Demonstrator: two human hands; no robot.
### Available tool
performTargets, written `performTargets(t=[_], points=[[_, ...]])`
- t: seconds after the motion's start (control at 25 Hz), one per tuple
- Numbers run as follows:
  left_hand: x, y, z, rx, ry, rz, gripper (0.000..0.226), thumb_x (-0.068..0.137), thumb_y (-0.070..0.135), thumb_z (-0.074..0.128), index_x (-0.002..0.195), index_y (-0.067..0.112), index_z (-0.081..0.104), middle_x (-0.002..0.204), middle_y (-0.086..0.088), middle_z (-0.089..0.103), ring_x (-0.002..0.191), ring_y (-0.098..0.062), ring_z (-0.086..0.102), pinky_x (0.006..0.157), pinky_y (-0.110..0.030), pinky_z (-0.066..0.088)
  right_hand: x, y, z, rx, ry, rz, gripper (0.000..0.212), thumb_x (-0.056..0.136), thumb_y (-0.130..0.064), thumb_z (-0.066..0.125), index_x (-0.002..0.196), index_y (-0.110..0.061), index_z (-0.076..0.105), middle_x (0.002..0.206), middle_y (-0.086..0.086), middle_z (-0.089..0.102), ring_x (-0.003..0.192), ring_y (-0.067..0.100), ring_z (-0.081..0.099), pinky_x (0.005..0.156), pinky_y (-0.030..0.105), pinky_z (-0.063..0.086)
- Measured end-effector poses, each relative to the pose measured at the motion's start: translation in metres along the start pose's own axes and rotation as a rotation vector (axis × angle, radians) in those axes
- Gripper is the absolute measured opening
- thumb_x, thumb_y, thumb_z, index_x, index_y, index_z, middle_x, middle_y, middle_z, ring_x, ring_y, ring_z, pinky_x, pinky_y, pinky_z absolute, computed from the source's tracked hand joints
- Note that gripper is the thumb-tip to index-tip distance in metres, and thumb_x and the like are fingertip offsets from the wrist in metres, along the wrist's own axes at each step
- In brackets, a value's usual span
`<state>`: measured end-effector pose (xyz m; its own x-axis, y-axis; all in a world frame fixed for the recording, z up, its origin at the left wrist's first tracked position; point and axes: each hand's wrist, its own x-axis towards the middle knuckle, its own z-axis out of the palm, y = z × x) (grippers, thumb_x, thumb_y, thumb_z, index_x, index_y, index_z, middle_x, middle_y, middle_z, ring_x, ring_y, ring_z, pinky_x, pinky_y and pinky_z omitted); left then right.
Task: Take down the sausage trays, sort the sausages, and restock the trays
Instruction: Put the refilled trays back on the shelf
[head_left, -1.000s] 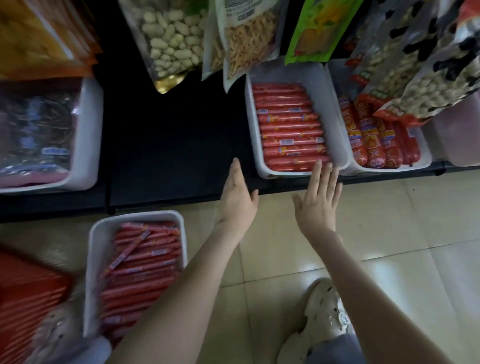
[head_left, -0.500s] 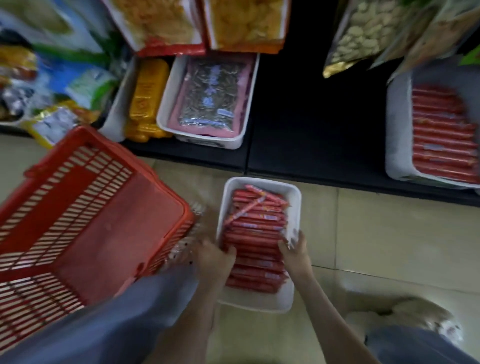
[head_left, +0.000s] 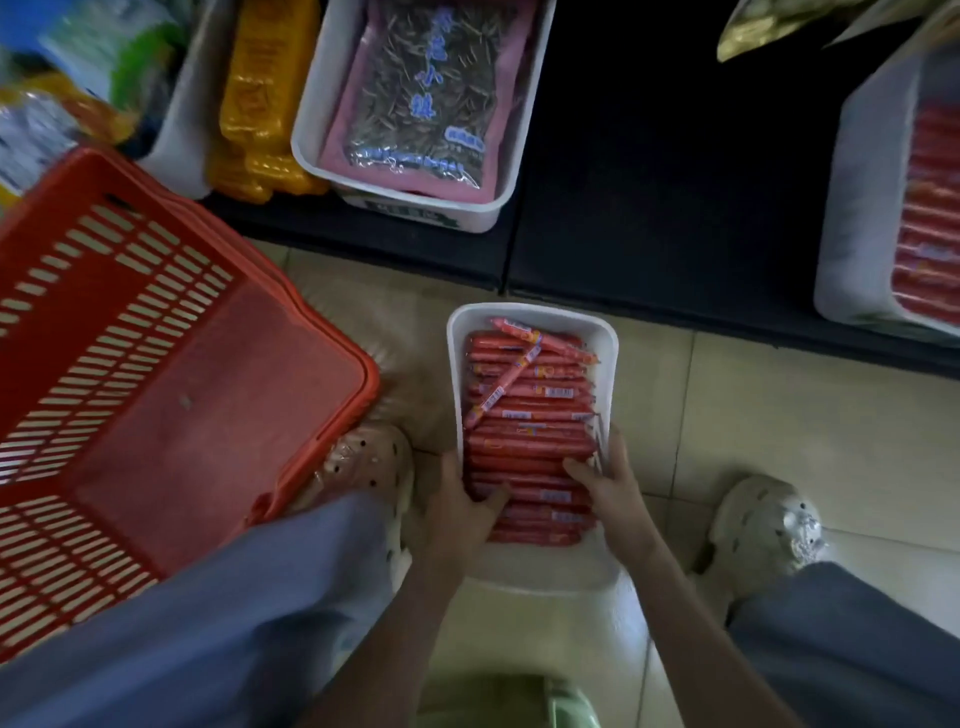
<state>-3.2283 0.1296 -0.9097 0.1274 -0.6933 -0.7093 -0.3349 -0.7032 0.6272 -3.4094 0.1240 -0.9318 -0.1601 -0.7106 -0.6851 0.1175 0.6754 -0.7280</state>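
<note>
Left hand (head_left: 460, 512), right hand (head_left: 610, 488) on tray (head_left: 545, 569)

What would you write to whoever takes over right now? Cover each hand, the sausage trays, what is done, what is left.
Left hand and right hand each grip the ends of the near sausages in the floor tray.
One askew sausage lies on top.
Done: this tray is down.
Left: sort, restock; a second tray sits on the shelf.

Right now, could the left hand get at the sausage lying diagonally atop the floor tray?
Probably yes: the diagonal sausage lies uncovered on top, just beyond the left hand, which grips the near sausages in the same tray. Nothing lies between.
</note>
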Motion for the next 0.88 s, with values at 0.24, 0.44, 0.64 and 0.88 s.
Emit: performTargets(t=[0.24,0.44,0.64,0.88], points=[[-0.046,0.029,-0.001,-0.061,0.048,0.012,0.033,0.085,0.022,0.069,0.108,0.027,0.046,0.090,0.018,0.058,0.082,-0.001,0.059,0.061,-0.007,0.042,-0.043,-0.022,-0.014,-0.019,-0.006,-0.047,0.043,0.085,-0.005,0.063,0.119,-0.027,0.051,0.110,0.004,0.067,0.101,0.023,0.065,0.091,0.050,0.051],[-0.073,0.095,-0.028,0.099,0.012,0.109,0.039,0.082,0.035,0.066,0.113,0.023,0.046,0.085,0.008,0.061,0.086,-0.020,0.061,0.074,-0.028,0.043,-0.079,-0.079,-0.020,0.093,0.024,-0.084,0.040,0.086,0.004,0.059,0.124,-0.006,0.048,0.111,0.014,0.064,0.088,0.020,0.068,0.064,0.027,0.056],[-0.088,0.156,-0.036,0.100,0.021,0.220,0.041,0.082,0.035,0.065,0.117,0.025,0.045,0.097,0.006,0.064,0.096,-0.024,0.061,0.077,-0.030,0.043,-0.071,-0.150,-0.045,0.125,-0.056,-0.187,0.046,0.081,-0.009,0.067,0.125,-0.005,0.055,0.119,0.020,0.063,0.104,0.037,0.064,0.085,0.049,0.054],[-0.041,0.220,-0.009,0.208,-0.062,0.263,0.045,0.081,0.041,0.062,0.119,0.027,0.042,0.096,0.005,0.063,0.079,-0.017,0.057,0.065,-0.028,0.039,-0.012,-0.191,-0.078,0.192,-0.094,-0.174,0.037,0.088,-0.007,0.061,0.125,-0.007,0.057,0.121,0.019,0.062,0.108,0.038,0.062,0.084,0.047,0.053]])
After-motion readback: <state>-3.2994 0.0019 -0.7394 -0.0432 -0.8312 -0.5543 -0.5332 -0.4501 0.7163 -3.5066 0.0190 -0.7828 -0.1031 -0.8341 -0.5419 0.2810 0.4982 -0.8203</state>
